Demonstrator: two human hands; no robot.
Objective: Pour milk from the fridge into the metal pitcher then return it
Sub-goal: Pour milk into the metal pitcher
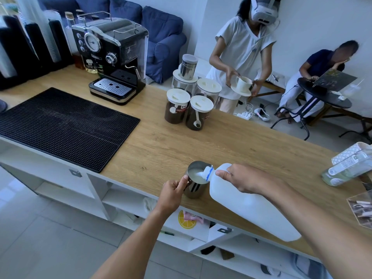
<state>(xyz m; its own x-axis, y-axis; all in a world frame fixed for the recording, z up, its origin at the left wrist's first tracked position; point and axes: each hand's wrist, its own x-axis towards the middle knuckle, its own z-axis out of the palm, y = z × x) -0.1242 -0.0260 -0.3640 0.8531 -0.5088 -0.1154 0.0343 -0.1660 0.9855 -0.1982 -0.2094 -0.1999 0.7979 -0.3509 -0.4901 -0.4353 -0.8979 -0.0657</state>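
Pouring is under way at the near edge of the long pale wooden counter (181, 141): the large white plastic milk jug (249, 204) is tipped steeply toward the left, its blue-ringed neck resting just over the rim of the small round stainless-steel pitcher (196, 181), and a white stream is falling into milk already pooled inside. The right hand (241, 179) is wrapped closed around the jug's upper handle area near the neck, fingers curled tight on it. The left hand (173, 191) is closed on the pitcher's handle side, thumb up by the rim, steadying it on the counter.

To do this well, I judge the jug's tilt should be kept shallow and changed slowly, since a heavy, fairly full jug can glug and surge. The spout belongs low and centred over the opening, not over the near rim. The left grip should pin the pitcher flat, as it stands close to the counter's front edge. The level looks well up the pitcher already, so the jug should be righted smoothly soon, then capped and carried back to the fridge, which is not in view.
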